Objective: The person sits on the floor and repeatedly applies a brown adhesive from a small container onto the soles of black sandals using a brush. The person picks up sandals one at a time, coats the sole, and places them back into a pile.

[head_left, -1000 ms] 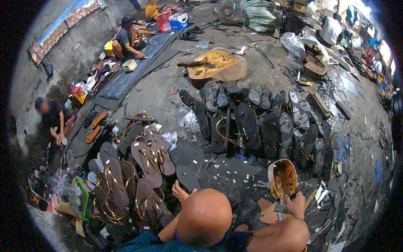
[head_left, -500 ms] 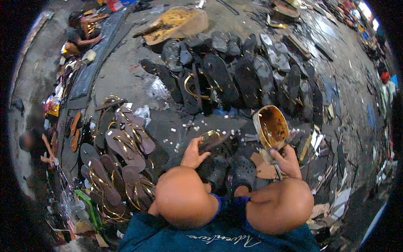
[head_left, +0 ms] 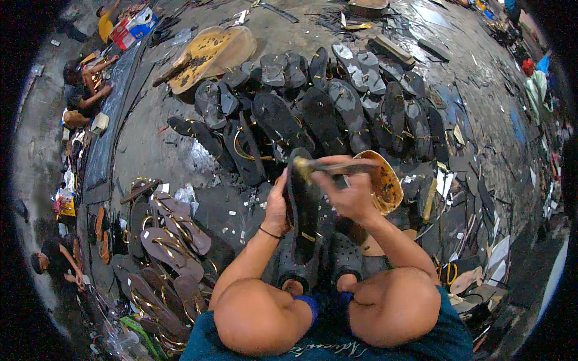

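Left hand [head_left: 277, 207] curled around a sandal [head_left: 304, 207]; right hand [head_left: 351, 194], blurred, closed on a brush [head_left: 313, 165], previously at the bowl [head_left: 389, 189], now apparently touching the sandal.

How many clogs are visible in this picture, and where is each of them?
2: the left clog on the left foot, partly covered by the dark sandal in the left hand; the right clog on the right foot. Others may be hidden elsewhere.

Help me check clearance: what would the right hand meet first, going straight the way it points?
Likely the sandal in the left hand, just left of the right hand; depth is unclear.
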Available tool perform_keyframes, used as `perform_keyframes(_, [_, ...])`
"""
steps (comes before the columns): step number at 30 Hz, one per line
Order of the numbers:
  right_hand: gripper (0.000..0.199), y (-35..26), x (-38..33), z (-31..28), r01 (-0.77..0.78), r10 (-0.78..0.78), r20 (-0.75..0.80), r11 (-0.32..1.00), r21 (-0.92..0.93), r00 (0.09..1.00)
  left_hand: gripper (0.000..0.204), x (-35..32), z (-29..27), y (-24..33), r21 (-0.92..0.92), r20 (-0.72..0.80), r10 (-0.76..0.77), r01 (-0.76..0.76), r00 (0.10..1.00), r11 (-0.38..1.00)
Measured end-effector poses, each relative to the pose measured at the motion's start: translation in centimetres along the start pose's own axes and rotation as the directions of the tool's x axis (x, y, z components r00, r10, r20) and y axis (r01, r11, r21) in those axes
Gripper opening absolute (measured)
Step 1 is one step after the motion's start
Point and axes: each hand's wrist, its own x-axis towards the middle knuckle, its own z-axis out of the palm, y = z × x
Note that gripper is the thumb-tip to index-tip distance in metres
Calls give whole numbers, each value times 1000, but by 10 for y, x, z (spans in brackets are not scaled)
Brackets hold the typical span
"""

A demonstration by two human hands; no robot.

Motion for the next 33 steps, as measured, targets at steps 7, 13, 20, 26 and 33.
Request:
perform_keyframes(7, [17,9,-11,16,-33,40,188,999,-42,981,44,-8,5,11,-35,-67,109,-111,992,993])
perform_keyframes(13, [22,12,6,15,33,-34,-47,999,-20,998,47,-12,25,5,83,-114,181,-173,977,982])
perform_keyframes(20, [22,11,3,25,-145,123,-233,986,-80,965,46,-25,54,2,419,-217,496,-378,841,825])
perform_keyframes(26, [27,-10,-19,9,-418,433,133,672,611,891,78,-58,13,12,117,-287,-119,158,950,981])
perform_keyframes(33, [26,7,8,7,-519,656,311,146,842,688,79,-110,-12,17,-196,-34,-206,196,978,961])
